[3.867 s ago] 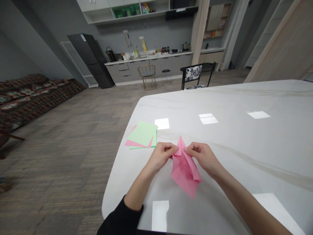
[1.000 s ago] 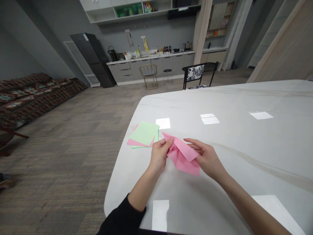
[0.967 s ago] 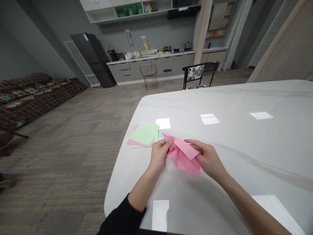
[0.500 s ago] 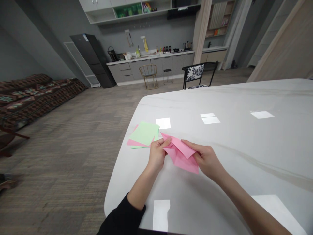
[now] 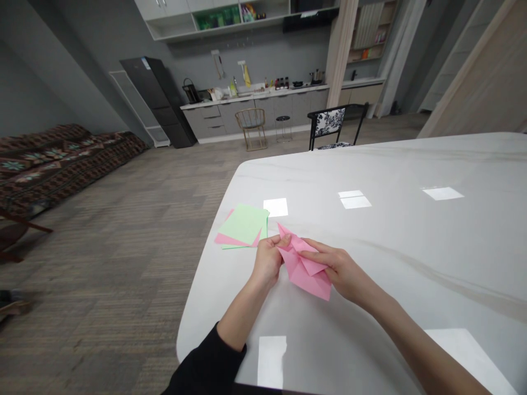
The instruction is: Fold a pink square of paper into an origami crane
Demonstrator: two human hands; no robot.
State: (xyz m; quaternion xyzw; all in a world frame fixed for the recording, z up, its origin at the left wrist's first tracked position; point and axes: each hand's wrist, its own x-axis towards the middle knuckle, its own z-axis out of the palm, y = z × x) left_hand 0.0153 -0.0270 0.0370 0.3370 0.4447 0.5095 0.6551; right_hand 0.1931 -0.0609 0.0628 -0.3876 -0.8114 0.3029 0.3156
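Both hands hold a partly folded sheet of pink paper (image 5: 309,278) above the white table. My left hand (image 5: 269,258) pinches its left corner, thumb on top and fingers mostly hidden underneath. From the right, my right hand (image 5: 335,266) grips the other side, with its fingers lying over the upper fold and pressing on it near the middle. Creases and overlapping flaps show on the paper, and one pointed tip sticks up past the left thumb. Just beyond my left hand lies a loose pile of green paper sheets (image 5: 244,222), with pink paper (image 5: 230,240) showing from under the top one.
The white marble-look table (image 5: 395,236) has a rounded left edge, with floor beyond it. A black metal chair (image 5: 329,123) stands at its far side. Further back are a gold chair (image 5: 252,123), a stool (image 5: 283,125), a kitchen counter and a dark fridge (image 5: 158,99).
My right hand has slid left across the pink paper, its fingers now on the upper fold. The paper has turned a little, its lower corner dropping. My left hand keeps its pinch.
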